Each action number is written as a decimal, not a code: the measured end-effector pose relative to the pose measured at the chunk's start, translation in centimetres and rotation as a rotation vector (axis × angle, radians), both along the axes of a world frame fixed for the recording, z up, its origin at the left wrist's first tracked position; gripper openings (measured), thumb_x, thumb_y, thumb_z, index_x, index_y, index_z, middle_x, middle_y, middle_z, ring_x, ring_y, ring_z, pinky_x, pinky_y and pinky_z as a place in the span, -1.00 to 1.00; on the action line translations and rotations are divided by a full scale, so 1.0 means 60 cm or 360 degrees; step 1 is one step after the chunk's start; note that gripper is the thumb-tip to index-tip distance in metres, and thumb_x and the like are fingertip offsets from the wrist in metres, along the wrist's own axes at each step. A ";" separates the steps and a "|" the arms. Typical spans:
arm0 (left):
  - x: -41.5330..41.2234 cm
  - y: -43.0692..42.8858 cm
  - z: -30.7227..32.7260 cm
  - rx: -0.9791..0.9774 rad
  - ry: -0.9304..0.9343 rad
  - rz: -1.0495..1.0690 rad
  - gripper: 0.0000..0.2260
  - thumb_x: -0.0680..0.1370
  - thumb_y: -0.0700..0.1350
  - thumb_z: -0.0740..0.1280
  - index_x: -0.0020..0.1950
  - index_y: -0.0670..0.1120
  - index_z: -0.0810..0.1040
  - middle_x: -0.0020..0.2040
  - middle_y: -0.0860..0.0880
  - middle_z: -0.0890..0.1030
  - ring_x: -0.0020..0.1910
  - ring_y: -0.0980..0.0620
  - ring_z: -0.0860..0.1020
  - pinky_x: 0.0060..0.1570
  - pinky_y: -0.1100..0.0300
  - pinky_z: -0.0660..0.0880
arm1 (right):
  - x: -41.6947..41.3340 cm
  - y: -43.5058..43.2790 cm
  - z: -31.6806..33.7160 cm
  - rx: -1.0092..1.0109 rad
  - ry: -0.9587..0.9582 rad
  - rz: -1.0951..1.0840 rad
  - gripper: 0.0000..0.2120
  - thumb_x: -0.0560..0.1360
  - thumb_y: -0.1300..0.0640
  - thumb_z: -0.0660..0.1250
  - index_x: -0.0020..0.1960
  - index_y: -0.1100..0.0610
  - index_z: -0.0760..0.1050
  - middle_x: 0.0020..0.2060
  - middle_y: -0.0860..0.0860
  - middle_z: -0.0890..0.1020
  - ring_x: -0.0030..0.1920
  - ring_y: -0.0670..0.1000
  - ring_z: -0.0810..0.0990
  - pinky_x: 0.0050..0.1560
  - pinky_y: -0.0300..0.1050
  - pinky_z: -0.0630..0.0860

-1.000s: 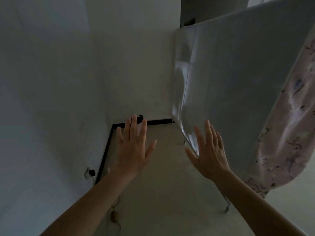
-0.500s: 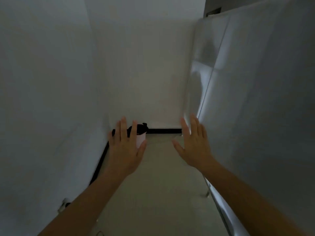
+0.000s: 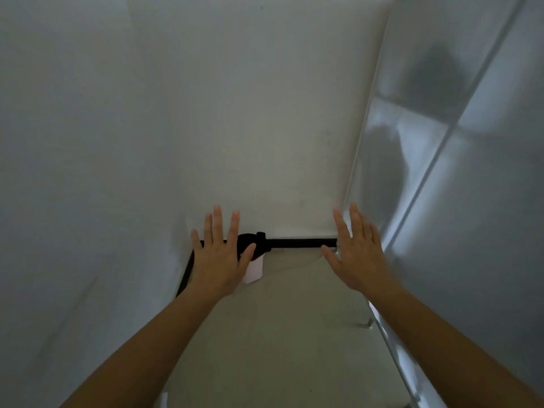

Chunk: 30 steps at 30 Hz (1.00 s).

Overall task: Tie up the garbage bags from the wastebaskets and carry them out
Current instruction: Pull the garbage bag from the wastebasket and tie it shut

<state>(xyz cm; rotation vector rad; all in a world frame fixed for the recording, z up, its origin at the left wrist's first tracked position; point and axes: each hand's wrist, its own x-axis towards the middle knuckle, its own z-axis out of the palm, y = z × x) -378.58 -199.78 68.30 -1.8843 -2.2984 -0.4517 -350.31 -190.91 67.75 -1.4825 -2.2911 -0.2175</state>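
both hands raised palm-down with fingers spread, left hand (image 3: pixel 219 262) partly covering a pale wastebasket (image 3: pixel 253 269) (black garbage bag (image 3: pixel 250 242) at its rim), right hand (image 3: pixel 357 257) beside a glossy panel (image 3: pixel 471 201), floor (image 3: pixel 279 334) below

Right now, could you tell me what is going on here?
A person stands in a narrow gap between a white wall and a pale glossy panel, both arms stretched forward. The left hand and right hand are open and hold nothing. In the far corner a small pale wastebasket lined with a black garbage bag stands on the floor, partly hidden behind the left hand.
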 end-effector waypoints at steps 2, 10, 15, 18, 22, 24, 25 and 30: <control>-0.024 0.071 -0.023 -0.0046 -0.0022 0.0019 -0.27 0.55 0.38 -0.14 0.61 0.03 -0.18 0.63 -0.22 -0.10 0.59 -0.27 -0.01 0.43 -0.41 0.08 | -0.022 0.071 -0.025 -0.0043 0.0037 -0.0042 -0.23 0.55 -0.18 0.29 0.60 0.13 0.09 0.57 0.29 0.09 0.51 0.30 0.22 0.45 0.27 0.24; -0.162 0.407 -0.115 -0.0221 0.0010 0.0265 -0.21 0.48 0.39 -0.26 0.60 -0.01 -0.26 0.62 -0.23 -0.17 0.59 -0.28 -0.04 0.44 -0.42 -0.03 | -0.153 0.430 -0.132 -0.0310 -0.0061 0.0023 -0.23 0.60 -0.26 0.07 0.62 0.07 -0.17 0.59 0.23 0.00 0.57 0.22 0.07 0.52 0.18 0.10; -0.250 0.573 -0.152 -0.0350 0.0031 0.0384 -0.25 0.48 0.41 -0.34 0.56 0.03 -0.36 0.62 -0.21 -0.20 0.60 -0.25 -0.07 0.44 -0.38 -0.02 | -0.257 0.646 -0.144 -0.0489 -0.0040 0.0099 -0.22 0.61 -0.26 0.08 0.62 0.09 -0.18 0.58 0.21 0.06 0.53 0.22 0.18 0.42 0.15 0.27; -0.299 0.646 -0.170 -0.0428 -0.0188 0.0476 -0.18 0.43 0.45 -0.28 0.57 0.06 -0.37 0.63 -0.19 -0.21 0.60 -0.21 -0.08 0.46 -0.35 -0.02 | -0.325 0.743 -0.165 -0.0664 -0.0012 0.0099 -0.23 0.61 -0.24 0.11 0.62 0.12 -0.14 0.55 0.22 0.17 0.48 0.21 0.25 0.35 0.14 0.36; -0.387 0.744 -0.238 -0.0494 -0.0378 0.0584 -0.20 0.49 0.44 -0.12 0.54 0.09 -0.43 0.63 -0.15 -0.24 0.60 -0.17 -0.11 0.48 -0.30 -0.05 | -0.419 0.866 -0.216 -0.0771 -0.0141 0.0179 -0.22 0.60 -0.27 0.09 0.62 0.12 -0.13 0.53 0.17 0.23 0.45 0.18 0.30 0.32 0.12 0.40; -0.434 0.796 -0.284 -0.0572 -0.0484 0.0619 -0.22 0.55 0.40 -0.04 0.55 0.10 -0.41 0.63 -0.14 -0.25 0.60 -0.18 -0.10 0.48 -0.30 -0.04 | -0.470 0.931 -0.253 -0.0825 -0.0146 0.0198 -0.21 0.60 -0.27 0.11 0.62 0.12 -0.12 0.52 0.17 0.25 0.43 0.18 0.33 0.31 0.12 0.41; -0.455 0.819 -0.309 -0.0611 -0.0549 0.0635 -0.22 0.56 0.38 0.00 0.57 0.11 -0.38 0.63 -0.14 -0.23 0.60 -0.18 -0.08 0.48 -0.29 -0.03 | -0.491 0.958 -0.273 -0.0857 -0.0137 0.0190 -0.21 0.60 -0.27 0.12 0.62 0.12 -0.11 0.51 0.17 0.27 0.42 0.19 0.34 0.30 0.12 0.42; -0.561 0.942 -0.441 -0.0785 -0.1168 0.0704 -0.25 0.61 0.30 0.07 0.60 0.05 -0.29 0.64 -0.12 -0.13 0.60 -0.15 -0.05 0.52 -0.13 -0.06 | -0.594 1.068 -0.396 -0.1208 0.0073 0.0026 -0.20 0.59 -0.25 0.16 0.62 0.07 -0.15 0.47 0.18 0.32 0.40 0.20 0.37 0.29 0.11 0.43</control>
